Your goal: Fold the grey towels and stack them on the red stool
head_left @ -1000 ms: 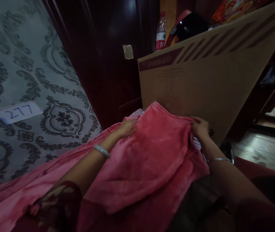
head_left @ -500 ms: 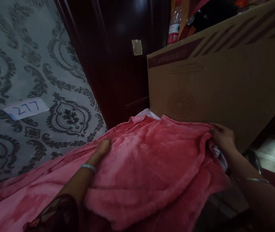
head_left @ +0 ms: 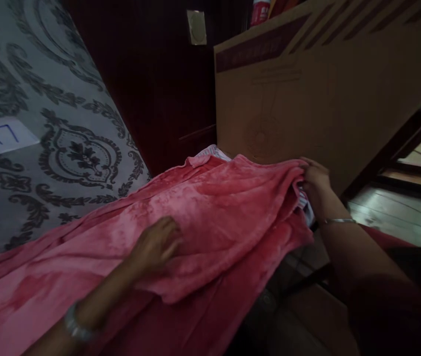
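Note:
A pink plush blanket [head_left: 210, 212] lies spread over a surface, its near side hanging down in folds. My right hand [head_left: 316, 180] is closed around its far right edge, with the fingertips partly hidden behind the cloth. Just below that hand, a striped cloth [head_left: 303, 199] shows under the blanket. My left hand [head_left: 160, 242] is over the middle of the blanket, slightly blurred, its fingers loosely bent and apart with nothing gripped. Whether its fingertips touch the plush I cannot tell.
A large cardboard box [head_left: 270, 109] stands behind the blanket, with a red-labelled bottle [head_left: 260, 12] above its edge. Dark red wood panelling [head_left: 166, 99] and a patterned wall [head_left: 84, 143] bound the left. Floor tiles [head_left: 392, 212] show at right.
My left hand has come off its spot near the blanket's far side and moved nearer, fingers loosening. My right hand still holds the edge. The view has tilted down and turned right.

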{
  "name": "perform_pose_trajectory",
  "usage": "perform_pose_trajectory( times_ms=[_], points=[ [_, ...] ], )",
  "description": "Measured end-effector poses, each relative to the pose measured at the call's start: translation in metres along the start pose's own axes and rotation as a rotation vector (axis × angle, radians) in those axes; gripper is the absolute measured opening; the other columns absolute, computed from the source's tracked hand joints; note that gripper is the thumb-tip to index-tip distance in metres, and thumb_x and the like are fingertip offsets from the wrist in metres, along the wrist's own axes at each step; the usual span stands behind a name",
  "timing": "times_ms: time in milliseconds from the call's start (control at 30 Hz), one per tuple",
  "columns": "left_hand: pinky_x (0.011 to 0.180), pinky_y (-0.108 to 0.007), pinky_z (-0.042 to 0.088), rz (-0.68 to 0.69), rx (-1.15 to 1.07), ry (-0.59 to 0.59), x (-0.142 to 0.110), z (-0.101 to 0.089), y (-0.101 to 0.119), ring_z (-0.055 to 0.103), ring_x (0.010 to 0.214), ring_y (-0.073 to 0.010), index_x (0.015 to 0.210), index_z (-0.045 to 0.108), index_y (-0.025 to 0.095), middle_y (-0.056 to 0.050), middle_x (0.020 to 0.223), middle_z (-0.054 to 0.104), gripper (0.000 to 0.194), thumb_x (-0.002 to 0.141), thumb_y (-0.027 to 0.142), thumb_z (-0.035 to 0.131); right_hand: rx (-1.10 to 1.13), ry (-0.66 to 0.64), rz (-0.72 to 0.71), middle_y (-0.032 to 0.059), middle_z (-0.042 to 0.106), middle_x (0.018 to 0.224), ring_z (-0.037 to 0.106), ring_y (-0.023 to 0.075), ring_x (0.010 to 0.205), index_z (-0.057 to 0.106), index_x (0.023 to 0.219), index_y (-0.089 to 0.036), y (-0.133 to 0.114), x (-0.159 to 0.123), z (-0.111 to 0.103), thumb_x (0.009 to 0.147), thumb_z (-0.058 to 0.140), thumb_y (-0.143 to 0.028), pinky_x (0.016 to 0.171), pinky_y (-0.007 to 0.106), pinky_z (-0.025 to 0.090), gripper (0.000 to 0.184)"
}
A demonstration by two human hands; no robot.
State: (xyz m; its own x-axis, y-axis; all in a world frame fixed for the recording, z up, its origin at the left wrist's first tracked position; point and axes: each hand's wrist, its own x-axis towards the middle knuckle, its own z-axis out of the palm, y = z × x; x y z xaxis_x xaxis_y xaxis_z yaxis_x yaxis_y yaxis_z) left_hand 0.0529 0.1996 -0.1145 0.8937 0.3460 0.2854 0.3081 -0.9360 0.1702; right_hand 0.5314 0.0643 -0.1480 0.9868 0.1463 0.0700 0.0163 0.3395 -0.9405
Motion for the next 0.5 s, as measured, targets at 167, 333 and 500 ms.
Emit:
perform_pose_trajectory(
  times_ms=[167, 333, 500],
  points=[
    [0.088, -0.041, 0.053, 0.169, 0.241, 0.130, -0.084, 0.032, 0.055, 0.063, 0.105, -0.0281, 0.120, 0.060, 0.024, -0.011, 0.116, 0.068, 0.035, 0.086, 0.033, 0.057, 0.087, 0.056, 0.089, -0.0028, 0.060, 0.067, 0.055, 0.0084, 0.055, 0.066, 0.091, -0.014, -0.027, 0.006, 0.022, 0.068, 0.052, 0.001, 0.049, 0.017, 0.048, 0.031],
    [0.084, -0.039, 0.054, 0.182, 0.367, 0.271, -0.096, 0.052, 0.040, 0.067, 0.092, -0.0243, 0.108, 0.063, 0.023, -0.008, 0.101, 0.073, 0.040, 0.078, 0.005, 0.043, 0.139, 0.077, 0.146, -0.0041, 0.055, 0.062, 0.051, 0.0071, 0.050, 0.065, 0.095, -0.012, -0.046, 0.002, 0.033, 0.068, 0.048, 0.003, 0.046, 0.015, 0.043, 0.035],
    [0.086, -0.040, 0.056, 0.094, 0.264, 0.410, -0.100, 0.016, 0.029, 0.067, 0.100, -0.0250, 0.114, 0.062, 0.027, -0.008, 0.107, 0.071, 0.039, 0.084, 0.010, 0.043, 0.107, 0.114, 0.108, -0.0044, 0.053, 0.059, 0.051, 0.0081, 0.050, 0.066, 0.093, -0.011, -0.049, 0.004, 0.035, 0.065, 0.048, 0.001, 0.047, 0.016, 0.044, 0.035]
  ],
)
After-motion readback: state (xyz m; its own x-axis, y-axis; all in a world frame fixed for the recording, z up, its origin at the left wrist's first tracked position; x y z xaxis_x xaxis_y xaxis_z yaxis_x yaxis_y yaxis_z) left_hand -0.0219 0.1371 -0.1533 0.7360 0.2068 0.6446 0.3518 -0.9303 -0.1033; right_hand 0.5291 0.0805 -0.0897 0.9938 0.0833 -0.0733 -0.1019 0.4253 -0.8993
